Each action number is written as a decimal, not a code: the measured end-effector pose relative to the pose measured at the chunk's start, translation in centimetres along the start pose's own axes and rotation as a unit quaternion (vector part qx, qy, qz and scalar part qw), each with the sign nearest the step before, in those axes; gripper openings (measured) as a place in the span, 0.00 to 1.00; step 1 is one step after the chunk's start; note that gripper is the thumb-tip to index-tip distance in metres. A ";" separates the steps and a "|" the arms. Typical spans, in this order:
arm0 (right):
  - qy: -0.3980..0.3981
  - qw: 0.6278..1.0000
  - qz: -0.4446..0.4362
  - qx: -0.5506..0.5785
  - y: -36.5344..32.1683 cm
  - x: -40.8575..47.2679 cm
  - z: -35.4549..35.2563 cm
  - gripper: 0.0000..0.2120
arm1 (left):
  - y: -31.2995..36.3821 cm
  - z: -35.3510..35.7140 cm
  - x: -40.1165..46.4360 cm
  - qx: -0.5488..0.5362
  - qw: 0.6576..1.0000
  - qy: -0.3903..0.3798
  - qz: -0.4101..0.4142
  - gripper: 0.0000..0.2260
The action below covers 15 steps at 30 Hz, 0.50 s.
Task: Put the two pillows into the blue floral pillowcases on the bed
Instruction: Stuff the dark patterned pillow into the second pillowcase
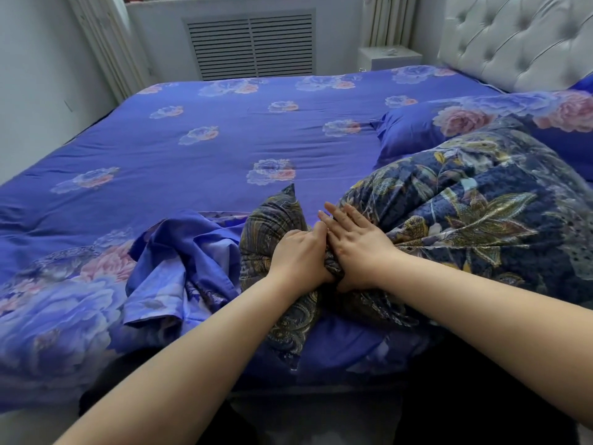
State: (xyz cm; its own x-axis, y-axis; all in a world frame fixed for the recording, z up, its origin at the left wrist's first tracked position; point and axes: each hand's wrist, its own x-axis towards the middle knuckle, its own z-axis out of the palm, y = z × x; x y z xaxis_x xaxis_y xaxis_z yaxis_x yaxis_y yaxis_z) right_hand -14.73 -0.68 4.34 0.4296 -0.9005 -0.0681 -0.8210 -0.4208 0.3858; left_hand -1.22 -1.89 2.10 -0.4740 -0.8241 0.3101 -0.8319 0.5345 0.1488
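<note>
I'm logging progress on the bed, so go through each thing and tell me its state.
Dark paisley pillow: bare, not yet in a case, squeezed at its middle.
Loose pillowcase: empty, crumpled on the bed.
Cased pillow: already covered, lying by the headboard.
Left hand: grips the pillow's bunched fabric.
Right hand: fingers straight, pressing on the pillow.

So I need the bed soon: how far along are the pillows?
One cased pillow lies by the headboard. The left hand grips the dark patterned pillow, the right hand pressing it. Its empty pillowcase waits crumpled alongside.
</note>
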 end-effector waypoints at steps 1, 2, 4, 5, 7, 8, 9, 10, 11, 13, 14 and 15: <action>0.000 1.000 -0.011 0.016 0.2 0.0 0.0 0.55 | 0.0 -0.1 -0.2 -0.009 1.000 0.004 0.002 0.27; 0.001 0.999 -0.020 0.034 0.5 0.1 -0.1 0.54 | 0.0 -0.1 -0.3 -0.017 1.000 0.004 0.001 0.26; 0.001 0.997 -0.029 0.065 0.8 0.5 -0.1 0.50 | 0.0 -0.3 -0.3 -0.022 1.000 -0.011 -0.002 0.25; -0.004 0.997 -0.031 0.077 1.0 0.7 0.0 0.47 | 0.0 -0.3 -0.1 -0.018 1.000 -0.022 -0.004 0.24; -0.020 0.995 -0.031 0.088 1.3 1.2 0.0 0.44 | 0.0 -0.6 0.2 -0.012 0.999 -0.042 0.002 0.25; -0.027 0.995 -0.031 0.087 1.4 1.3 -0.1 0.43 | 0.0 -0.9 0.2 -0.014 0.998 -0.053 0.010 0.25; -0.030 0.996 -0.030 0.085 1.5 1.4 -0.3 0.40 | -0.3 -1.3 0.3 -0.031 0.997 -0.069 0.016 0.25; -0.026 0.996 -0.030 0.086 1.6 1.5 -0.3 0.37 | -0.6 -1.8 0.4 -0.076 0.993 -0.083 0.017 0.25; -0.019 0.995 -0.028 0.090 1.8 1.5 -0.2 0.34 | -0.8 -2.4 0.3 -0.149 0.985 -0.082 0.011 0.23; 0.009 0.993 -0.008 0.116 2.1 1.1 -0.1 0.34 | -1.7 -3.3 -0.2 -0.311 0.949 0.024 -0.049 0.12; 0.021 0.991 0.005 0.129 2.3 0.9 0.1 0.35 | -2.4 -3.6 -0.7 -0.372 0.914 0.118 -0.115 0.08; 0.029 0.990 0.015 0.137 2.5 0.6 0.2 0.34 | -3.6 -3.7 -1.2 -0.405 0.868 0.205 -0.200 0.07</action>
State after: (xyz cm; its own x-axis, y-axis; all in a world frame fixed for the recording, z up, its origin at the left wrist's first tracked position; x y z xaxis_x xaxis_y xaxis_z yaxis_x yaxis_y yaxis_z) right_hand -16.59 -2.34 5.10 0.4187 -0.9081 -0.0045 -0.9011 -0.4161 0.1223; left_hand 3.38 -2.10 4.70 0.0870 -0.9266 0.3658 -0.3512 0.3151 0.8817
